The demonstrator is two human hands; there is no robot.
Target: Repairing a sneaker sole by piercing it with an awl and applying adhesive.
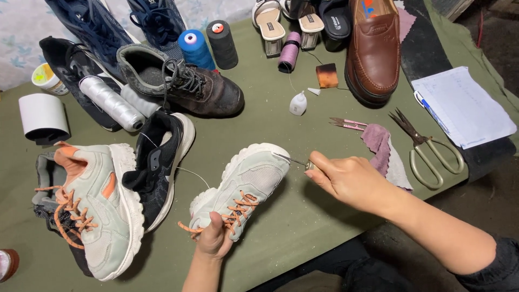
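My left hand (213, 239) grips the heel end of a pale green sneaker (243, 186) with orange laces, holding it above the green cloth. My right hand (346, 181) holds a sewing awl (292, 160) whose metal tip touches the sneaker's toe rim. A thin thread (189, 173) runs from the sneaker toward the left. The matching pale green sneaker (102, 211) lies at the left, next to a black sneaker (159, 165).
Scissors (430, 151), thread snips (346, 124) and a pink rag (381, 148) lie right of my hand. Thread spools (195, 48), a white bottle (298, 104), a brown loafer (374, 51), a worn boot (178, 81), heeled sandals (270, 24) and papers (462, 105) fill the back.
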